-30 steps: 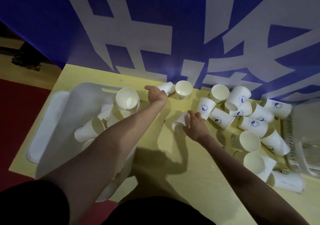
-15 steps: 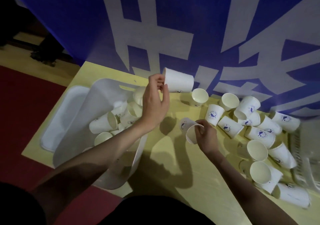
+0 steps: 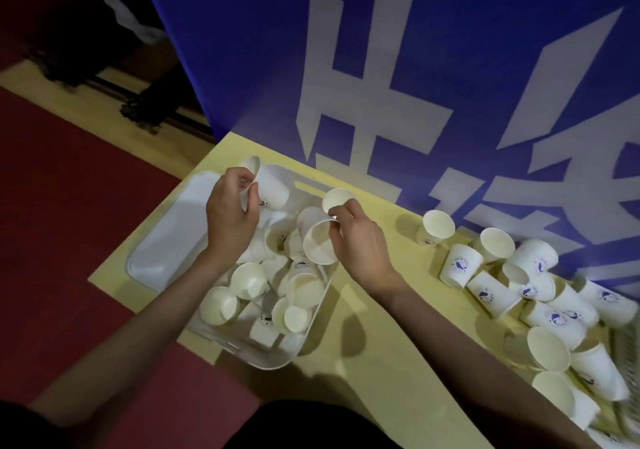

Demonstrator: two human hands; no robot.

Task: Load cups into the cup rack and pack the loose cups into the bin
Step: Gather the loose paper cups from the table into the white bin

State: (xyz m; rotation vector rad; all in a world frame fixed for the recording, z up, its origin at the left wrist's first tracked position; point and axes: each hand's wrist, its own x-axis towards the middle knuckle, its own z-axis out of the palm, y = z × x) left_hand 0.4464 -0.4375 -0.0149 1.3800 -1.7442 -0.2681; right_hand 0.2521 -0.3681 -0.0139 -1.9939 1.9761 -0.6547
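Observation:
A white plastic bin (image 3: 273, 362) sits at the left end of the yellow table and holds several white paper cups. Over its far part, my left hand (image 3: 230, 213) grips one paper cup (image 3: 270, 185) lying on its side, mouth to the left. Above the bin's right side, my right hand (image 3: 356, 241) holds another paper cup (image 3: 318, 244) by its rim, mouth toward me. A pile of loose cups (image 3: 550, 310) with blue logos lies on the table at the right. The cup rack (image 3: 628, 341) shows only as a sliver at the right edge.
The bin's white lid (image 3: 166, 241) lies flat against the bin's left side. A blue banner (image 3: 450, 68) with large white characters stands along the table's far edge. Red floor (image 3: 69, 241) lies left of the table. Bare yellow tabletop (image 3: 415, 344) separates bin and pile.
Both hands have carried their cups leftward from the middle of the table to over the bin. The camera view has swung left with them.

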